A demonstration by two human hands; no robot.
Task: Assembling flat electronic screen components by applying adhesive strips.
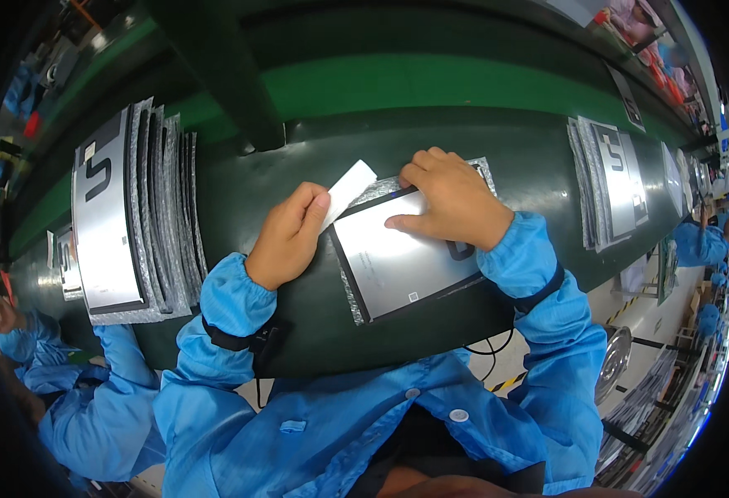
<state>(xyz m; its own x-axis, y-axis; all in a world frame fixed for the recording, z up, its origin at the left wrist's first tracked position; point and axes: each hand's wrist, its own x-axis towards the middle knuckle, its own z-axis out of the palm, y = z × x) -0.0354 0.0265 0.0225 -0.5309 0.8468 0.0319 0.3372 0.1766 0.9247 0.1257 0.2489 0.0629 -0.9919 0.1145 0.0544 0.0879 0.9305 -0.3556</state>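
Observation:
My left hand (pixel 288 236) is closed on a folded white strip (pixel 349 192), thumb on top, just beside the near left corner of a flat silver panel. The strip looks like paper or thin cloth; I cannot tell which. The silver panel (pixel 389 264) has a dark border and lies tilted on a sheet of bubble wrap (pixel 349 300) that shows past its edges. Over the panel's far right part rests my right hand (pixel 456 197), its fingers bent over the far edge and its thumb on the silver face. That hand partly hides a dark curved mark on the panel.
A tall stack of similar panels (pixel 105 241) with bubble wrap between them stands on the dark green table (pixel 256 187) at the left. Another stack (pixel 622 178) is at the right. A co-worker in a blue sleeve (pixel 115 398) sits at the lower left. A green post (pixel 223 75) rises at the back.

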